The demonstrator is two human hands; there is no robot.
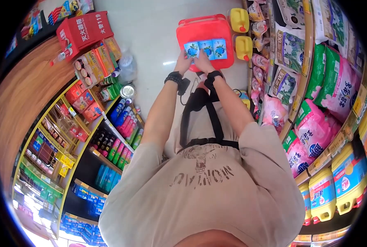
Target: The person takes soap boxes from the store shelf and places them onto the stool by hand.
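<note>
Place: shop
Bags point(339, 82): stacked on shelves point(309, 41), right of the extinguisher box point(86, 33)
Price tags point(64, 159): below that box

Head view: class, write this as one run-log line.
left hand: at left packet; right hand: at middle packet; blue packets: three, in a row over red plastic object

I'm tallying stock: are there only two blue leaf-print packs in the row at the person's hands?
No, three blue leaf-print packs sit side by side, just beyond the left hand and right hand.
</note>
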